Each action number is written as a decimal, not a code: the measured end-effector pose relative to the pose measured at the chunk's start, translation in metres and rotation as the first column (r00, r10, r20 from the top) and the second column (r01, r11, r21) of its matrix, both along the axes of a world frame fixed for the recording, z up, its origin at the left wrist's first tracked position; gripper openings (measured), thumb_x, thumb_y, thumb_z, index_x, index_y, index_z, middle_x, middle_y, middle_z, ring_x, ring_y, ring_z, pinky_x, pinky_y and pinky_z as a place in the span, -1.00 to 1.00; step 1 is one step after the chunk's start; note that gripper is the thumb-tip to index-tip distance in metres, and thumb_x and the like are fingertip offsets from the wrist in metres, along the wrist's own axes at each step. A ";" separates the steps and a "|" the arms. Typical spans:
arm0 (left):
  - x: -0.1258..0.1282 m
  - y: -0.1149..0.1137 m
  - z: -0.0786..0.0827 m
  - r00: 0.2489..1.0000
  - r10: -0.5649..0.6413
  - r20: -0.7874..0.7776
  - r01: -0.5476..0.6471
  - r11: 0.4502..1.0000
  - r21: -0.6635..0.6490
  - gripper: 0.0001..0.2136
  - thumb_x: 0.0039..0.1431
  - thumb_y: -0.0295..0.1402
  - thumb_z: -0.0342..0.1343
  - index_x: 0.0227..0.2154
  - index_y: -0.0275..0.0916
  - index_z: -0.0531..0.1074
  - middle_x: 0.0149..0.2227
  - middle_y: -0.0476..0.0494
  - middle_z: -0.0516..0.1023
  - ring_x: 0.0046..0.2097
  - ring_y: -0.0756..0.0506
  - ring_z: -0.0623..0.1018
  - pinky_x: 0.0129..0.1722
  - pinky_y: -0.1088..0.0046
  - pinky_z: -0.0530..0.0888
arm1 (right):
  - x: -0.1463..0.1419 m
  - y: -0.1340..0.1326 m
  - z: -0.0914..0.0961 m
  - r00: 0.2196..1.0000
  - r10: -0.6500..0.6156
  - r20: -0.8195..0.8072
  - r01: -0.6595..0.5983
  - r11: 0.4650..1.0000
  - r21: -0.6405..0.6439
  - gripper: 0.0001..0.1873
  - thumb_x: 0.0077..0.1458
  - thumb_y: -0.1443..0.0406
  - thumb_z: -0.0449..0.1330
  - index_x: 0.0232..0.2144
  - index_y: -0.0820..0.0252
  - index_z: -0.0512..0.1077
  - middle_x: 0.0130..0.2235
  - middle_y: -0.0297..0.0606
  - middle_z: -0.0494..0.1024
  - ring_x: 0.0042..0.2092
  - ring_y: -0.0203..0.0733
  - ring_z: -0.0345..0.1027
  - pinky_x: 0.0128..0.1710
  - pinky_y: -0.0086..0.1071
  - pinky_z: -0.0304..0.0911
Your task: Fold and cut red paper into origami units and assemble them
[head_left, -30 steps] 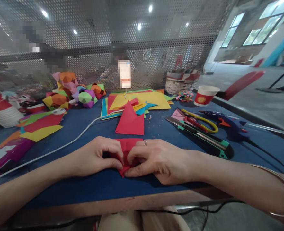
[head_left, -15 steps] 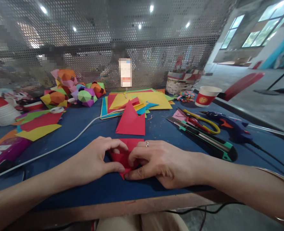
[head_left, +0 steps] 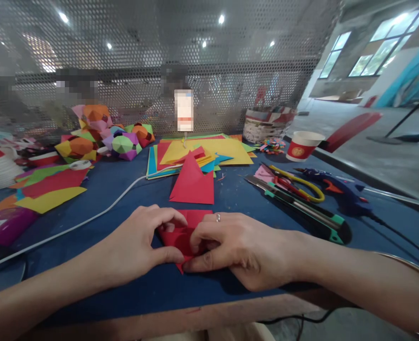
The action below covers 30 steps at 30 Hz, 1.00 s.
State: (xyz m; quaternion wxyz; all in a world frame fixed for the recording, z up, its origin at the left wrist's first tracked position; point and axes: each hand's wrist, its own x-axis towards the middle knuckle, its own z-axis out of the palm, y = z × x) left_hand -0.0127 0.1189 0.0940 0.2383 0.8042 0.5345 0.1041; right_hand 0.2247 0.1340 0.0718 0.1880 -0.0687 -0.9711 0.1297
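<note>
Between my hands, near the table's front edge, lies a partly folded piece of red paper (head_left: 179,240), its lower end narrowing to a point. My left hand (head_left: 141,241) grips its left side, with the thumb at the lower fold and the fingertips farther up. On the right side, my right hand (head_left: 236,246) has its thumb pressed at the point and its curled fingers on the paper, hiding much of that half. Just beyond lies another folded red paper (head_left: 192,185) with a pointed top.
A box cutter (head_left: 302,208), yellow-handled scissors (head_left: 312,189) and a glue gun (head_left: 341,189) lie at right, near a paper cup (head_left: 304,145). Coloured sheets (head_left: 231,149) are stacked behind. A white cable (head_left: 99,212) crosses the left side; folded paper balls (head_left: 124,144) sit back left.
Both hands stay on the red paper, with only slight finger movement. The whole view has shifted a little, so the table sits slightly lower in the picture.
</note>
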 end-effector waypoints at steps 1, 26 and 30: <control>0.000 0.000 -0.001 1.000 -0.002 -0.004 0.002 1.000 0.001 -0.63 -0.05 -0.16 0.36 -0.13 -0.02 0.54 -0.22 0.03 0.58 -0.12 -0.18 0.50 -0.07 0.25 0.35 | 0.000 0.000 0.000 1.000 0.002 -0.004 -0.002 1.000 -0.015 -0.51 0.12 0.54 0.05 0.02 0.21 0.55 -0.09 -0.19 0.55 -0.13 -0.21 0.36 -0.15 -0.34 0.27; -0.027 0.016 -0.020 0.992 0.001 0.129 -0.013 0.996 0.093 -0.48 -0.01 -0.01 0.29 -0.01 -0.13 0.42 0.03 -0.15 0.46 0.03 -0.23 0.46 0.07 0.16 0.41 | -0.004 -0.011 0.000 0.993 -0.032 0.117 0.041 0.996 -0.073 -0.46 0.08 0.49 0.12 0.12 0.18 0.48 -0.12 -0.23 0.46 -0.20 -0.19 0.30 -0.19 -0.24 0.16; -0.026 0.019 -0.013 0.995 0.014 0.102 -0.019 0.999 0.043 -0.46 0.03 0.00 0.24 0.03 -0.16 0.40 0.05 -0.21 0.45 0.04 -0.25 0.45 0.07 0.12 0.42 | -0.003 -0.012 -0.002 0.994 -0.034 0.106 0.041 0.996 -0.073 -0.48 0.10 0.47 0.13 0.12 0.18 0.48 -0.13 -0.23 0.46 -0.22 -0.20 0.29 -0.19 -0.25 0.16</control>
